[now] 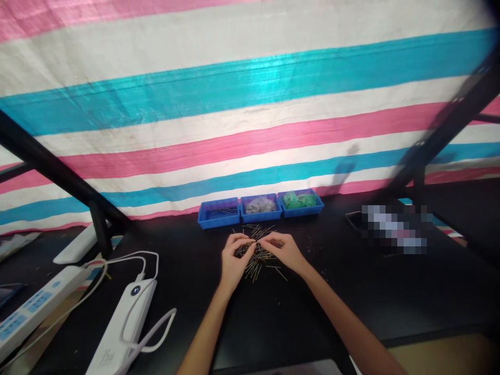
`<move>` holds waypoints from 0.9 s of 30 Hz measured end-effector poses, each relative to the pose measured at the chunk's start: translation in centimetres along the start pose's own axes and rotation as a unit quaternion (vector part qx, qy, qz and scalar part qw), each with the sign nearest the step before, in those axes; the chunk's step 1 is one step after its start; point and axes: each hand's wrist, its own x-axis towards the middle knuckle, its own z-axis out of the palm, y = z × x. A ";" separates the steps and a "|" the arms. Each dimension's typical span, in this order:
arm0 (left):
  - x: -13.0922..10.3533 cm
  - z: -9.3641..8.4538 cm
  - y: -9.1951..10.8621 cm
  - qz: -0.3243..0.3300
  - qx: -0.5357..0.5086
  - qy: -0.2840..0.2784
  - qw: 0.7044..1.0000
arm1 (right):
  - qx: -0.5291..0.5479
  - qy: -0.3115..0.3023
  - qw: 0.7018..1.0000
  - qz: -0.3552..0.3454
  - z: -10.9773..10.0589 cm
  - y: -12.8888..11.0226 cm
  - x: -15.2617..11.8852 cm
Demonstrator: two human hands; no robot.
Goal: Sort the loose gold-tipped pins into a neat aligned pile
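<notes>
My left hand (pixel 234 260) and my right hand (pixel 287 251) meet fingertip to fingertip above a pile of thin metal rods (pixel 253 270), which look like long pins or nails. Both hands are closed in a pinch. Whatever lies between the fingertips is too small to make out. Behind the pile, three blue trays stand in a row. A few thin rods lie in the left tray (pixel 211 223). The middle tray (pixel 269 216) holds clear or greyish plastic pieces, and the right tray (pixel 308 210) holds green ones.
On the black table (pixel 187 271), a white power bank (pixel 121 323) with looped cables lies left, near a white power strip (pixel 35 307). A phone (pixel 353 221) lies right, beside a pixelated patch. Black frame bars flank a striped sheet (pixel 250 135).
</notes>
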 end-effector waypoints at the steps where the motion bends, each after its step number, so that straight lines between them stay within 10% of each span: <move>1: 0.0 -0.1 -0.1 0.021 0.032 -0.011 0.999 | -0.001 0.006 1.000 -0.003 0.0 0.1 0.0; 5: 0.0 -0.6 -0.8 0.079 0.175 -0.042 0.981 | -0.090 0.012 0.996 -0.017 0.0 0.7 0.0; 11: 3.5 -3.0 -1.3 0.045 0.269 0.103 0.957 | -0.312 0.046 0.949 -0.027 -1.2 1.6 0.0; 17: 7.7 -3.7 -1.3 0.025 0.329 0.121 0.936 | -0.353 -0.002 0.935 0.033 -1.8 2.2 0.0; 27: 1.0 -0.2 -3.3 0.014 0.254 -0.068 0.965 | -0.337 -0.121 0.933 0.042 -2.8 2.2 -0.5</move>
